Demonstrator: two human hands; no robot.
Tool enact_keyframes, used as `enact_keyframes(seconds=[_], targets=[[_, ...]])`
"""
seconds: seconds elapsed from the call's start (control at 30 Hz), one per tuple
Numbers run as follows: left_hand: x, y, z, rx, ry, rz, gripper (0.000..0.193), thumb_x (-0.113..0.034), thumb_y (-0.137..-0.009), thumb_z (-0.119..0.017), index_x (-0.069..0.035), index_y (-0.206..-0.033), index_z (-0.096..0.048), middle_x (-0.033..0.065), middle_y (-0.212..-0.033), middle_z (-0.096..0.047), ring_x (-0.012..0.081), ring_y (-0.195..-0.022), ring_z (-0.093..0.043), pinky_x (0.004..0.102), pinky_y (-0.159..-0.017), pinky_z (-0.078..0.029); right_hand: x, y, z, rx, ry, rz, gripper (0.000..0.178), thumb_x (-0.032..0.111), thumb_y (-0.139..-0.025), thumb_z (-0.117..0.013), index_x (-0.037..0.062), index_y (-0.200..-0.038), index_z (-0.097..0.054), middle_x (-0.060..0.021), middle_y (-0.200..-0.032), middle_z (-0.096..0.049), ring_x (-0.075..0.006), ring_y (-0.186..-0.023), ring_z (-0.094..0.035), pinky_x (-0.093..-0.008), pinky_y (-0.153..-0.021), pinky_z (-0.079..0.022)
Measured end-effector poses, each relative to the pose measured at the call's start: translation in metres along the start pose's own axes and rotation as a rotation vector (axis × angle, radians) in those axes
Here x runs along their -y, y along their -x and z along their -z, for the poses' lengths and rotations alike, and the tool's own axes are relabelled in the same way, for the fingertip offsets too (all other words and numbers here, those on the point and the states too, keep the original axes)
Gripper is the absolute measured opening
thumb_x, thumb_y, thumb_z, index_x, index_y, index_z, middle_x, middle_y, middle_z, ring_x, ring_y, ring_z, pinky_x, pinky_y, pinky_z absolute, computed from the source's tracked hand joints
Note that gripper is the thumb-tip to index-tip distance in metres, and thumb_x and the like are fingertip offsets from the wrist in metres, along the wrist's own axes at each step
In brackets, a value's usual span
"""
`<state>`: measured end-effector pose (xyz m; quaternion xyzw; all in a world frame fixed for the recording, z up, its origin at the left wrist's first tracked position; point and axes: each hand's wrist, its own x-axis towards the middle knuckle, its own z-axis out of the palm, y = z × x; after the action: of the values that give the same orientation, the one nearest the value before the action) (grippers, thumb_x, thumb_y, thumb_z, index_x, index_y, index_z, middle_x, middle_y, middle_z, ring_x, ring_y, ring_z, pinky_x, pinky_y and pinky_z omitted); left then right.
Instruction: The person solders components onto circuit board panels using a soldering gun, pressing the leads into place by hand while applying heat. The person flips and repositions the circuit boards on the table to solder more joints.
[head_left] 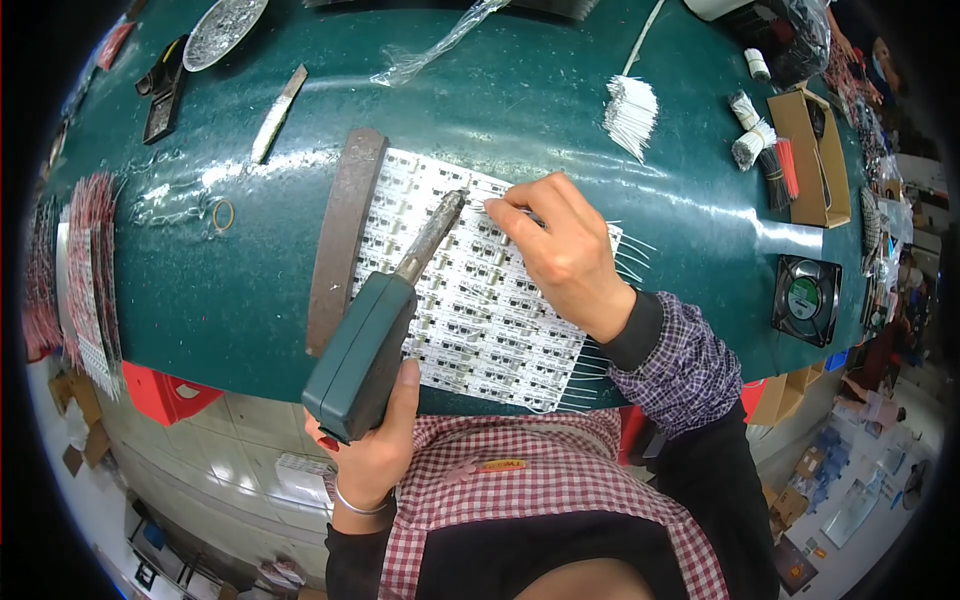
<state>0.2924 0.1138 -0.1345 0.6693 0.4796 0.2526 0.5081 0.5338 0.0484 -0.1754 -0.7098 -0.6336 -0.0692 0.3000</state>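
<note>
At centre, one panel (pixel 470 330) reaches the table's (pixel 230 330) six-o'clock edge, well apart from one fan (pixel 806 299) at three; left hand (pixel 375 455) grips one soldering gun (pixel 361 345), right hand (pixel 567 255) pinches something unclear.

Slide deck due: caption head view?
Left hand holds dark-green plastic soldering gun, right hand beside its tip, over white circuit-board panel.
</note>
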Motion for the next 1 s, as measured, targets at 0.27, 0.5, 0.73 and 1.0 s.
enact_keyframes(seconds=[0.27, 0.5, 0.73, 1.0], targets=[[0.013, 0.004, 0.007, 0.02, -0.05, -0.116, 0.027, 0.004, -0.088, -0.072, 0.006, -0.114, -0.067, 0.0033, -0.077, -0.063, 0.007, -0.058, -0.052, 0.0219, -0.053, -0.039, 0.015, 0.0, 0.03, -0.025, 0.078, -0.101, 0.034, -0.011, -0.065, -0.071, 0.0006, -0.096, -0.072, -0.0091, -0.086, -0.064, -0.0246, -0.077, -0.062, -0.0334, -0.061, -0.051], [0.009, 0.006, 0.005, 0.023, -0.007, -0.076, 0.027, 0.004, -0.088, -0.072, 0.006, -0.114, -0.067, 0.0033, -0.078, -0.063, 0.0069, -0.059, -0.052, 0.0216, -0.054, -0.039, 0.009, 0.002, 0.003, -0.037, -0.025, 0.0, 0.038, -0.01, -0.066, -0.072, 0.0002, -0.103, -0.07, -0.0081, -0.085, -0.063, -0.0232, -0.074, -0.06, -0.0331, -0.058, -0.05], [0.012, 0.004, 0.005, 0.061, -0.004, -0.101, 0.026, 0.005, -0.087, -0.072, 0.005, -0.113, -0.066, 0.003, -0.079, -0.064, 0.0069, -0.059, -0.054, 0.0221, -0.052, -0.04, 0.006, 0.004, -0.002, -0.025, -0.009, 0.003, 0.038, -0.009, -0.067, -0.072, 0.0006, -0.104, -0.07, -0.0081, -0.086, -0.062, -0.0228, -0.076, -0.06, -0.0327, -0.057, -0.05], [0.0, 0.0, 0.001, 0.076, 0.03, -0.022, 0.019, -0.005, -0.081, -0.08, 0.004, -0.095, -0.071, 0.0101, -0.084, -0.071, 0.0184, -0.066, -0.067, 0.03, -0.062, -0.052, 0.006, 0.005, -0.003, -0.025, -0.014, 0.002, 0.038, -0.01, -0.067, -0.072, -0.0005, -0.103, -0.069, -0.0087, -0.086, -0.063, -0.0227, -0.076, -0.06, -0.0328, -0.058, -0.05]])
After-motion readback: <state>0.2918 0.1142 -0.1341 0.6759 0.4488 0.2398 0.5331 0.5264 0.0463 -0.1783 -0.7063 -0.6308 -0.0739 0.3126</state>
